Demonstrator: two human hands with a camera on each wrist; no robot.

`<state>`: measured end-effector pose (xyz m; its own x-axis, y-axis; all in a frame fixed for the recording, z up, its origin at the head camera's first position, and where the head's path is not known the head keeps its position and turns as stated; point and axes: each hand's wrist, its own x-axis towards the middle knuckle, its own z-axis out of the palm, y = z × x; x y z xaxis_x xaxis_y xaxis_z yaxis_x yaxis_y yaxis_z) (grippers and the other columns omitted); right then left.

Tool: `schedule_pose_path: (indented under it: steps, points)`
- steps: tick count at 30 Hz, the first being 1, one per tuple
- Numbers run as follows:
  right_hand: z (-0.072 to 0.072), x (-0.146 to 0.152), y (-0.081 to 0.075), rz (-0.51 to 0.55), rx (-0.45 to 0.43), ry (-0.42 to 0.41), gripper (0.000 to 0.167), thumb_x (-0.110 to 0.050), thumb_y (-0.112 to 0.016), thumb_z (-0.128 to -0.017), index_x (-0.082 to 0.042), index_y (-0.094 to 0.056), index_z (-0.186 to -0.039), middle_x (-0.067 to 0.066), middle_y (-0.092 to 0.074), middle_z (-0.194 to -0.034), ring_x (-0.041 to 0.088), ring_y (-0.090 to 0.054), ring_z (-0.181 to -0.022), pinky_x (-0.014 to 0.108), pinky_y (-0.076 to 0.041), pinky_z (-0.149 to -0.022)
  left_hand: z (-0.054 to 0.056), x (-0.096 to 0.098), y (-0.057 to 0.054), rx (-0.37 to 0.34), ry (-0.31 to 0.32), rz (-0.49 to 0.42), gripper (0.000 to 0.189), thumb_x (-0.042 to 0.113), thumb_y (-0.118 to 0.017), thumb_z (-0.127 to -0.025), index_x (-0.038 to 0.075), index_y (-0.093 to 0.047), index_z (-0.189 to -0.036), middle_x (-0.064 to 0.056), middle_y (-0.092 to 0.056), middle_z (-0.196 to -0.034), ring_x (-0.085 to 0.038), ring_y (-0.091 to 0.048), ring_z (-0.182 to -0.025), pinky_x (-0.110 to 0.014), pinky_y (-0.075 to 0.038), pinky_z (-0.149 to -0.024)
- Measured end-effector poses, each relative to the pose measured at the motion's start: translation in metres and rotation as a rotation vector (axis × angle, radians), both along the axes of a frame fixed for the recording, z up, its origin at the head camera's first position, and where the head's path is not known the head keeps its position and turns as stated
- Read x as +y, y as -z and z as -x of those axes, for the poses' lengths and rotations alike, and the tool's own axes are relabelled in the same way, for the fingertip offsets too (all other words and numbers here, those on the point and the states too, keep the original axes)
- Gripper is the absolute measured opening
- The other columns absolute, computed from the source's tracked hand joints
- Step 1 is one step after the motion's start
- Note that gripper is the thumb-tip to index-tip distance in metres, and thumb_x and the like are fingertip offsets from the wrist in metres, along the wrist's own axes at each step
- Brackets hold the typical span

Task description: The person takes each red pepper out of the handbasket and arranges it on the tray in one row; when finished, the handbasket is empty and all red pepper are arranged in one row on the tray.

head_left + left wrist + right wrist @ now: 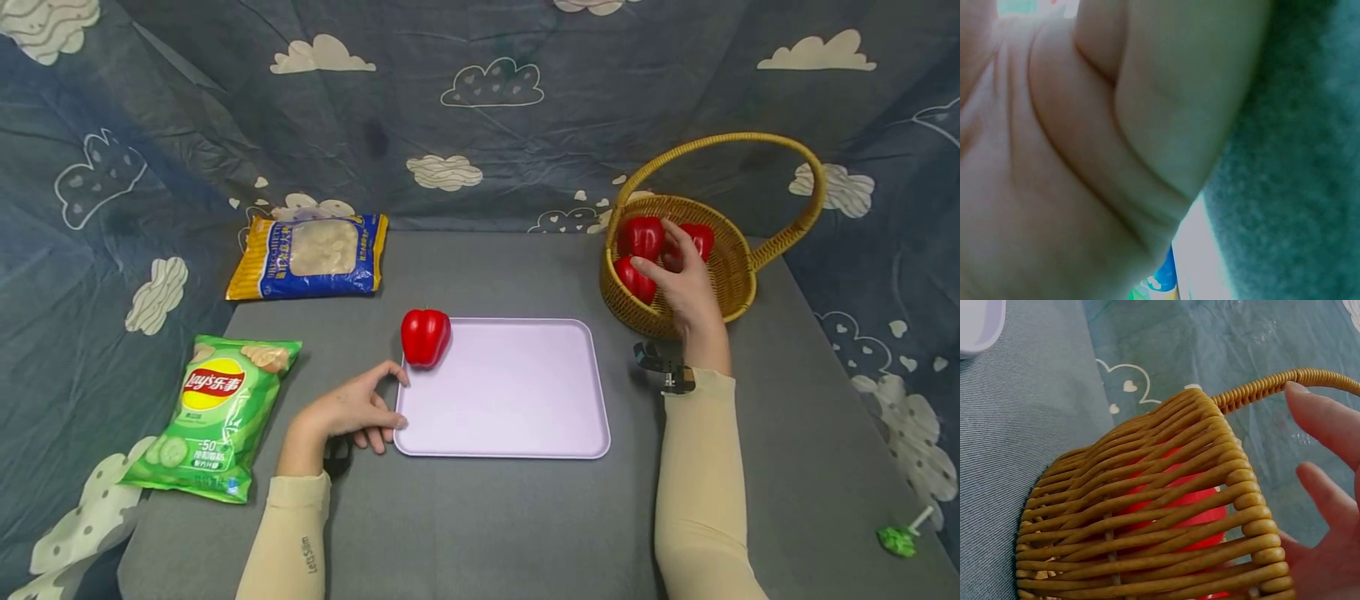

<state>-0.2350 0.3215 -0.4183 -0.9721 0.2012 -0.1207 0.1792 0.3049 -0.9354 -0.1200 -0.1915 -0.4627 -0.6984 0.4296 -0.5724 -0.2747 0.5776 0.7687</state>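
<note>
A pale lilac tray (502, 387) lies on the table, with a red bell pepper (425, 337) at its upper left corner. My left hand (360, 407) touches the tray's left edge, index finger and thumb set apart along the rim. Its palm (1054, 169) fills most of the left wrist view. At the right, my right hand (686, 283) reaches over a wicker basket (738, 287), thumb and fingers spread above red bell peppers (642, 237). In the right wrist view these fingers (1329, 428) are apart with nothing visible between them; woven wicker (1147, 512) partly hides the red inside.
A blue and yellow food packet (318, 257) lies at the back left. Nearer on that side is a green bag of chips (213, 417). The basket's tall handle (720, 140) arches above it. A small green object with a white stick (897, 540) sits at the right edge.
</note>
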Motion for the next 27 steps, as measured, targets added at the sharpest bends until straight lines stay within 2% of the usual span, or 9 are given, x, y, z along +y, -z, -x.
schedule_pose_path:
  steps: [4,10,21,27]
  points:
    - [0.0013,0.0007,-0.0011,0.005,-0.06,-0.014,0.095,-0.039,-0.081,-0.094,-0.046,-0.021,-0.167,0.002,-0.013,-0.18,0.039,-0.014,-0.164,0.065,-0.037,-0.123,0.0004,-0.0003,0.0006,-0.001,0.003,0.0,0.063,0.023,-0.082,-0.095,0.022,-0.041,-0.142,-0.009,-0.075,-0.076,-0.018,-0.073,-0.057,-0.026,-0.054,-0.051]
    - [0.0023,0.0026,-0.0012,-0.013,-0.139,-0.05,0.096,-0.039,-0.08,-0.094,-0.046,-0.018,-0.167,0.005,-0.01,-0.181,0.041,-0.013,-0.164,0.065,-0.04,-0.121,0.0015,-0.0008,0.0014,-0.008,0.005,0.004,0.062,0.024,-0.082,-0.095,0.022,-0.042,-0.141,-0.009,-0.076,-0.077,-0.019,-0.073,-0.058,-0.026,-0.055,-0.052]
    - [0.0078,0.0043,0.0042,-0.037,-0.215,-0.081,0.093,-0.038,-0.08,-0.095,-0.035,-0.023,-0.169,0.009,-0.016,-0.179,0.042,-0.023,-0.156,0.059,-0.041,-0.119,0.0011,-0.0005,0.0006,-0.011,0.002,0.01,0.063,0.024,-0.082,-0.094,0.023,-0.041,-0.143,-0.009,-0.076,-0.077,-0.018,-0.073,-0.057,-0.026,-0.054,-0.051]
    - [0.0068,0.0029,0.0027,-0.067,-0.261,-0.075,0.092,-0.039,-0.08,-0.094,-0.025,-0.027,-0.168,0.02,-0.019,-0.176,0.046,-0.025,-0.153,0.061,-0.041,-0.12,0.0005,0.0004,-0.001,-0.01,-0.001,0.006,0.064,0.023,-0.082,-0.094,0.023,-0.041,-0.143,-0.009,-0.075,-0.076,-0.018,-0.072,-0.057,-0.026,-0.054,-0.051]
